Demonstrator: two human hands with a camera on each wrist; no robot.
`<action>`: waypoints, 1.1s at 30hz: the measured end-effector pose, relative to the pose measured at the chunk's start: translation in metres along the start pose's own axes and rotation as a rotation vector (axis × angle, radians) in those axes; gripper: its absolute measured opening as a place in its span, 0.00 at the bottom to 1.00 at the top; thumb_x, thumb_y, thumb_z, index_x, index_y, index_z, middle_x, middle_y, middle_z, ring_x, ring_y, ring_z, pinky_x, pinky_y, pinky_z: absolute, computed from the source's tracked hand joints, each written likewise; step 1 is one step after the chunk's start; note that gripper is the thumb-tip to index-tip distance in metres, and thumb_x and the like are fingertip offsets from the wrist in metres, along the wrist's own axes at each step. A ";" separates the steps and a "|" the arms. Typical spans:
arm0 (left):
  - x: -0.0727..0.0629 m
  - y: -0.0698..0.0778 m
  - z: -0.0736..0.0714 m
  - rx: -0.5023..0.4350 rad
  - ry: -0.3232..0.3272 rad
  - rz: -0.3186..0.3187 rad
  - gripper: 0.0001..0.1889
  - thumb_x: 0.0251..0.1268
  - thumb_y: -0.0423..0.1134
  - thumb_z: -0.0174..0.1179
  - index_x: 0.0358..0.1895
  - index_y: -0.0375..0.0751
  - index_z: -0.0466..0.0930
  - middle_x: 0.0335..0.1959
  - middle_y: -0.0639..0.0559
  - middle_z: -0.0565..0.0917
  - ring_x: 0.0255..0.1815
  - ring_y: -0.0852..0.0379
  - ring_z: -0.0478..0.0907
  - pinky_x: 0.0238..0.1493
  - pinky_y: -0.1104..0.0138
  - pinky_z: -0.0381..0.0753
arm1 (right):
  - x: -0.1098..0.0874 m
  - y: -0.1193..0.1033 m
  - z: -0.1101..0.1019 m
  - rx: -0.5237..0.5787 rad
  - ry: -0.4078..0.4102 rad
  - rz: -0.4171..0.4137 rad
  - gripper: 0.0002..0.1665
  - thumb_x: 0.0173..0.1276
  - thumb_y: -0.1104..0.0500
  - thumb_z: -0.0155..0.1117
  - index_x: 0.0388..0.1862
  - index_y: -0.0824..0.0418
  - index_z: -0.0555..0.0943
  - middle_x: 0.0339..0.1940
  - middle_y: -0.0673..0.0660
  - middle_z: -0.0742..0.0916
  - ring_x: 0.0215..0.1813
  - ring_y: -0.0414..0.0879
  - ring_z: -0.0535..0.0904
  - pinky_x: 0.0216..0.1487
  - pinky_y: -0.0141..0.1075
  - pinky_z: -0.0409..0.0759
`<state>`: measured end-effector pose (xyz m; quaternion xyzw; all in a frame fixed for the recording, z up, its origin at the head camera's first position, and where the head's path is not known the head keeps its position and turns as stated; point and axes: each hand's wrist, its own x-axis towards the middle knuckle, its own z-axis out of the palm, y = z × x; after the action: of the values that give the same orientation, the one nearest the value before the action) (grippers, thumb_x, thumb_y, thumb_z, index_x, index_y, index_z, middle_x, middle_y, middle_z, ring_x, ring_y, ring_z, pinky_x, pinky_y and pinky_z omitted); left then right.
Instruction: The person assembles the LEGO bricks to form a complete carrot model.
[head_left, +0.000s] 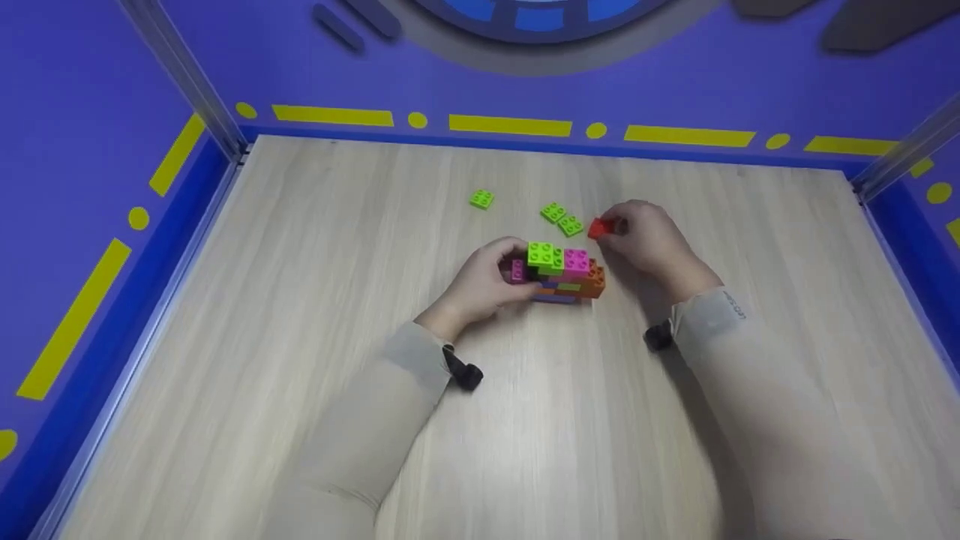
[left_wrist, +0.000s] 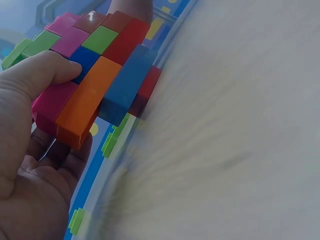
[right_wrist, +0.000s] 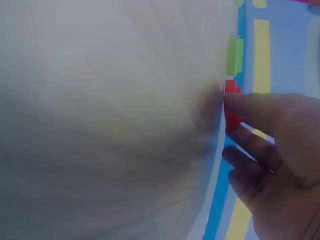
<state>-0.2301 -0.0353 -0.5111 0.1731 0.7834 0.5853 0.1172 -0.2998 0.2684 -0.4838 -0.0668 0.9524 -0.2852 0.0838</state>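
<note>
My left hand (head_left: 484,283) grips the left end of a built-up stack of toy building bricks (head_left: 576,261). In the left wrist view, the thumb presses on the side of the stack (left_wrist: 89,100), which shows orange, blue, red, pink and green bricks in rows. A lime green brick (head_left: 540,253) sits on the top left of it. To the right and slightly farther back, my right hand (head_left: 651,241) pinches a small red brick (head_left: 598,228) between thumb and fingertips, at or close to the tabletop. The fingers hide part of that brick.
Behind the stack, two lime green bricks (head_left: 553,212) (head_left: 571,226) lie close together on the wooden table (head_left: 360,247). Another lime green brick (head_left: 481,199) lies farther left. Purple-blue panels (head_left: 510,90) with yellow markings border the table at the back and sides.
</note>
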 end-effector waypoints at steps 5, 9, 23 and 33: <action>0.002 0.000 0.000 -0.002 0.003 0.008 0.29 0.67 0.34 0.81 0.69 0.42 0.83 0.70 0.45 0.86 0.72 0.47 0.83 0.82 0.56 0.79 | -0.015 -0.004 -0.002 0.129 0.036 -0.001 0.23 0.81 0.56 0.74 0.70 0.59 0.86 0.67 0.61 0.86 0.67 0.59 0.80 0.74 0.57 0.83; 0.003 0.000 0.000 -0.003 0.003 0.011 0.29 0.66 0.33 0.81 0.69 0.41 0.83 0.71 0.44 0.86 0.73 0.46 0.83 0.83 0.56 0.78 | -0.026 -0.009 -0.004 0.205 0.065 0.010 0.22 0.81 0.52 0.74 0.70 0.53 0.87 0.64 0.57 0.86 0.63 0.56 0.79 0.67 0.51 0.81; 0.000 -0.003 -0.002 -0.009 -0.003 0.034 0.29 0.68 0.33 0.80 0.70 0.40 0.83 0.69 0.44 0.86 0.69 0.47 0.86 0.76 0.60 0.84 | -0.055 -0.007 0.013 0.436 0.117 -0.170 0.18 0.82 0.54 0.74 0.66 0.54 0.89 0.62 0.53 0.88 0.63 0.48 0.81 0.68 0.35 0.79; 0.000 -0.004 -0.002 0.019 0.005 0.053 0.28 0.68 0.33 0.80 0.69 0.38 0.83 0.69 0.42 0.86 0.69 0.46 0.84 0.77 0.57 0.83 | -0.060 -0.002 0.027 0.743 0.173 -0.297 0.17 0.80 0.69 0.71 0.65 0.66 0.88 0.58 0.52 0.89 0.60 0.45 0.85 0.65 0.28 0.84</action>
<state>-0.2310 -0.0379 -0.5144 0.1935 0.7844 0.5810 0.0982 -0.2359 0.2626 -0.4973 -0.1443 0.7681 -0.6235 -0.0204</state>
